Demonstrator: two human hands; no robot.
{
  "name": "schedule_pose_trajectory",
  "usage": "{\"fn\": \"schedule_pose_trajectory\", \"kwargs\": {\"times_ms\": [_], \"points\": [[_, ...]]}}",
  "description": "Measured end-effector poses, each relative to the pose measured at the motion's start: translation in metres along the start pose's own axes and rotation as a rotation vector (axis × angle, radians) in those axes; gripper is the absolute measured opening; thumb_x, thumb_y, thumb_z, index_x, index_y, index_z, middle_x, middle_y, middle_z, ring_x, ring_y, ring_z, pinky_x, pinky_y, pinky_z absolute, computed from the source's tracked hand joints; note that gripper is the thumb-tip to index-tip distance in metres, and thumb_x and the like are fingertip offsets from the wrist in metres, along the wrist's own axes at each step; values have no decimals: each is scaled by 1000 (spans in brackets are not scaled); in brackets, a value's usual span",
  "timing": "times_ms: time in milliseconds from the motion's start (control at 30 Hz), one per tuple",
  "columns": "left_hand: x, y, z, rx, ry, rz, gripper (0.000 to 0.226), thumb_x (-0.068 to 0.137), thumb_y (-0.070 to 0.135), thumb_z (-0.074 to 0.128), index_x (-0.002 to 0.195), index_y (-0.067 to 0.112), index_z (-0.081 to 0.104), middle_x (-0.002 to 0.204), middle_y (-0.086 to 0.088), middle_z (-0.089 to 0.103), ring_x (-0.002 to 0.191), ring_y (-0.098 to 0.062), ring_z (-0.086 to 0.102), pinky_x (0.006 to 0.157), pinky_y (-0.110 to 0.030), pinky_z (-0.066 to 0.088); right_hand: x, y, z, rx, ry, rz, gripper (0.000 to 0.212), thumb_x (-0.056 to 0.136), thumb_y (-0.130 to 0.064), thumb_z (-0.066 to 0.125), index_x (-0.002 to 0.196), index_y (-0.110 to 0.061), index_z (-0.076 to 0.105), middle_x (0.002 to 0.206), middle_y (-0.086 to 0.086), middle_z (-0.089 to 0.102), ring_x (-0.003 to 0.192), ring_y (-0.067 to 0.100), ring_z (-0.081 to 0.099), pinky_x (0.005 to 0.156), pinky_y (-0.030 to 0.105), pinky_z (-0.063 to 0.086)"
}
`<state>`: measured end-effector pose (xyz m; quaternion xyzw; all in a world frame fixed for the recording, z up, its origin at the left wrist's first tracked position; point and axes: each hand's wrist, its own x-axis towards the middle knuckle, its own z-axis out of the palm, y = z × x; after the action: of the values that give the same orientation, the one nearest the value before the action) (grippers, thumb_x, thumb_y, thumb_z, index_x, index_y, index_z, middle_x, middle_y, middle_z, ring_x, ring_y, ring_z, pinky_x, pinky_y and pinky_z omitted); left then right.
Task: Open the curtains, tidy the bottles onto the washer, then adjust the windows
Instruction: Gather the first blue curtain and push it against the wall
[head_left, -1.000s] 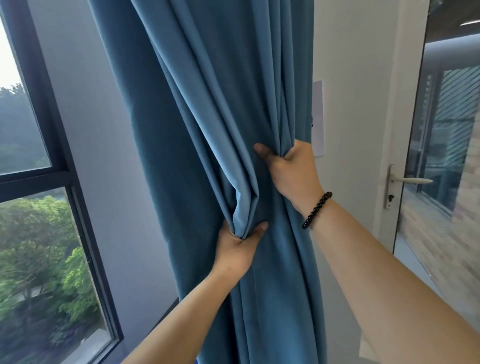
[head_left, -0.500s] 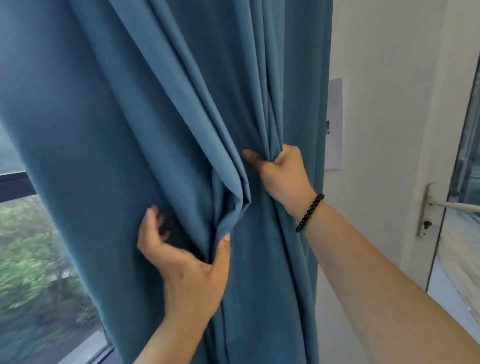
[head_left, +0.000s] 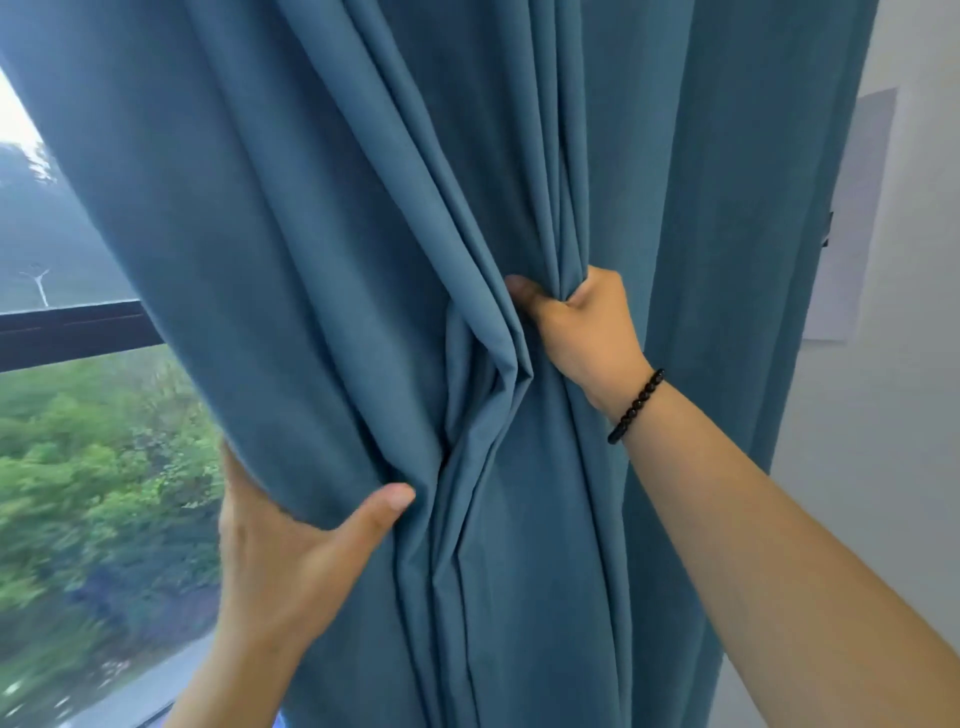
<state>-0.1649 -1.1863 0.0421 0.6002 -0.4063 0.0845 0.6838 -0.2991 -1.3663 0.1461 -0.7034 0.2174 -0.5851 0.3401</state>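
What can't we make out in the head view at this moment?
- Left hand fingers: behind the curtain fold, only the thumb shows.
- Right hand fingertips: buried in bunched fabric.
- Window right part: covered by the curtain; top and bottom cut off by the frame edges.
- Trees outside: motion-blurred.
- Wall sheet: partly behind the curtain, content unreadable.
- Bottles, washer: not in view.

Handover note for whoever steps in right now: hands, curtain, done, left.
Left hand: cupped around the outer fold of the blue curtain, thumb in front, fingers hidden behind the cloth.
Right hand: fist shut on the bunched pleats higher up; black bead bracelet on that wrist.
Curtain: gathered to the right of the window, whose glass and dark crossbar show at left.
Done: curtain mostly drawn aside.
Left: finish gathering it, then bottles onto the washer, then windows. Neither bottles nor washer in view.
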Motion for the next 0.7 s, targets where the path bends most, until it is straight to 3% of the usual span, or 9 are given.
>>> {"fn": "schedule_pose_trajectory", "kwargs": {"times_ms": [133,200,267,367,467,533,567,633,700], "points": [[-5,5,39,30,-217,-69,138,25,65,85,142,32,22,133,22,41,107,16,44,89,-15,35,0,0,8,-12,-29,-25,22,85,-21,70,102,-6,70,96,2,73,90,11,69,81,30,58],[-2,7,54,44,-218,-45,138,30,61,86,146,30,17,141,19,38,112,16,41,91,-14,34,-3,-1,9,-10,-41,-38,19,86,-18,70,100,-6,70,96,4,73,90,12,69,80,30,58],[0,10,68,59,-222,-43,138,36,55,88,148,31,10,146,18,34,120,10,37,94,-18,32,-7,-4,8,-12,-59,-47,20,86,-18,69,98,-1,69,97,12,73,91,22,70,79,38,58],[6,8,82,50,-232,-54,132,41,50,92,144,35,11,138,22,40,115,4,44,89,-20,35,-14,-8,4,-38,-126,-66,28,88,-18,66,93,10,63,88,26,69,80,37,67,68,47,58],[8,7,99,83,-233,-65,108,50,52,89,136,35,27,113,33,46,102,4,47,85,-20,38,-21,-13,-9,-84,-163,-79,25,89,-20,64,76,0,56,62,4,56,53,13,53,51,28,45],[9,1,108,112,-230,-56,91,55,59,83,131,30,42,104,34,50,96,5,49,80,-16,40,-29,-18,-16,-116,-143,-100,11,89,-28,63,87,-20,56,76,-10,60,65,-3,57,60,13,45],[10,0,114,119,-243,-47,85,57,64,79,127,27,49,103,31,56,95,2,54,76,-13,40,-34,-19,-20,-162,-76,-140,24,87,-35,64,106,-23,54,99,-10,62,88,-5,59,75,14,48],[9,0,124,129,-271,-36,78,59,71,68,118,21,59,100,20,65,95,-6,61,66,-8,41,-42,-21,-24,-364,122,-314,80,79,-56,62,141,-15,33,144,4,37,135,15,36,110,36,34],[6,5,135,100,-293,-54,64,65,61,71,113,21,58,91,22,62,88,-7,59,61,-8,40,-46,-27,-30,-600,255,-353,118,65,-76,60,150,-9,12,158,15,6,147,32,4,117,54,11]]}}
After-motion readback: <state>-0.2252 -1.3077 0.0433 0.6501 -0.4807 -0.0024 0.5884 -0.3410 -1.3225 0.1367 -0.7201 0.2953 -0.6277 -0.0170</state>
